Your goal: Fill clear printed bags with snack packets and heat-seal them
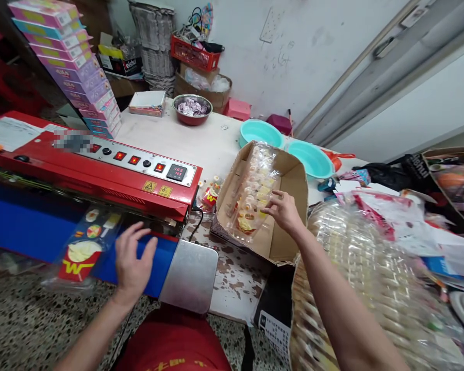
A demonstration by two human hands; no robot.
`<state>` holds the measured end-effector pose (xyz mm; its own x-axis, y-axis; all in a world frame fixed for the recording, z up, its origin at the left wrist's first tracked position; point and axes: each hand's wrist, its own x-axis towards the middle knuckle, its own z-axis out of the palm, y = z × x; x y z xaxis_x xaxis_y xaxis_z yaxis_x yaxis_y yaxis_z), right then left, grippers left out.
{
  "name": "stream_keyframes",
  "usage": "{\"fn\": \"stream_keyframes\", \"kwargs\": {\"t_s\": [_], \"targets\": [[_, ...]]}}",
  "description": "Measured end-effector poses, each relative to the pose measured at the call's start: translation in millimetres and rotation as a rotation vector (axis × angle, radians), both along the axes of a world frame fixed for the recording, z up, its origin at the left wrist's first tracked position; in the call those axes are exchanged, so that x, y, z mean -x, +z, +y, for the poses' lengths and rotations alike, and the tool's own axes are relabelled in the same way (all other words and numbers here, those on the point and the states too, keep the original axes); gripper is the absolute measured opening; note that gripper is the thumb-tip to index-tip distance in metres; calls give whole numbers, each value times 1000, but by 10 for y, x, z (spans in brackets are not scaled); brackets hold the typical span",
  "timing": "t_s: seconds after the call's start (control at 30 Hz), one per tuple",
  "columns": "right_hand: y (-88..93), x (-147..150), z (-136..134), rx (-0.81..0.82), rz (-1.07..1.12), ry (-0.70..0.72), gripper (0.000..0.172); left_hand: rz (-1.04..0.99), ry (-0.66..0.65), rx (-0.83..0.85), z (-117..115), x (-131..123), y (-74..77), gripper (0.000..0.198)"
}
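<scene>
My left hand (134, 260) is over the blue conveyor belt (160, 263) of the red sealing machine (131, 178), fingers spread and holding nothing. To its left, a clear plastic pack (79, 260) with a red-and-yellow fries-shaped piece and small food-shaped pieces lies on the belt, its lower end past the edge. My right hand (284, 210) reaches into a cardboard box (280, 245), thumb and fingers apart at the edge of a row of similar clear packs (255, 190). Whether the fingertips touch the plastic I cannot tell.
A metal plate (189, 275) ends the belt. A large carton of many clear packs (355, 257) stands under my right forearm. Turquoise basins (261, 131), a bowl of sachets (192, 108) and a tall stack of colourful boxes (75, 72) stand further back.
</scene>
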<state>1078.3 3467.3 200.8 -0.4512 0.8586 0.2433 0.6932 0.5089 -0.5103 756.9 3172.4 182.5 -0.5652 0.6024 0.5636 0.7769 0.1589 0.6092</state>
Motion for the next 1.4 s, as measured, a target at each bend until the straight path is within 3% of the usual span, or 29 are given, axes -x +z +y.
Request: {"fn": "stream_keyframes", "kwargs": {"t_s": [0.1, 0.2, 0.3, 0.37, 0.43, 0.57, 0.73, 0.83, 0.93, 1.07, 1.13, 1.17, 1.27, 1.33, 1.4], "targets": [[539, -20, -465, 89, 263, 174, 26, -238, -301, 44, 110, -514, 154, 20], [1149, -6, -969, -20, 328, 224, 10, -569, -573, 51, 342, -843, 506, 39], [1450, 111, -1299, 38, 349, 334, 6, -916, -787, 8, 606, -970, 886, 64], [1390, 242, -1398, 213, 369, 382, 7, -1139, -803, 37, 721, -978, 1014, 48], [1166, 393, -1440, 400, 419, 336, 9, -1325, -693, 91, 764, -954, 986, 31], [577, 702, -1540, 677, 568, 142, 17, -1493, -381, 27, 717, -864, 571, 36], [38, 1091, -1733, 824, 665, -1, 28, -1538, -105, 18, 638, -636, 19, 49], [-233, 1336, -1715, 900, 738, -82, 38, -1625, -71, 70, 535, -394, -113, 47], [-476, 1640, -1643, 979, 809, -123, 48, -1666, -100, 105, 390, -144, -142, 45], [-584, 2034, -1662, 984, 840, -137, 52, -1631, -62, 34, 272, 142, -153, 46], [-518, 2049, -1620, 888, 826, -120, 49, -1573, -10, -20, 246, 299, -169, 41], [-467, 1976, -1543, 763, 790, -109, 48, -1534, 32, -42, 235, 388, -179, 39], [-296, 1430, -1041, 145, 502, -139, 54, -1279, 223, -43, 187, 662, -188, 37], [-206, 911, -553, -117, 241, -242, 61, -865, 349, 10, 131, 773, -159, 42], [-167, 443, -73, -147, 17, -325, 60, -370, 380, 27, 56, 749, -110, 48]]}}
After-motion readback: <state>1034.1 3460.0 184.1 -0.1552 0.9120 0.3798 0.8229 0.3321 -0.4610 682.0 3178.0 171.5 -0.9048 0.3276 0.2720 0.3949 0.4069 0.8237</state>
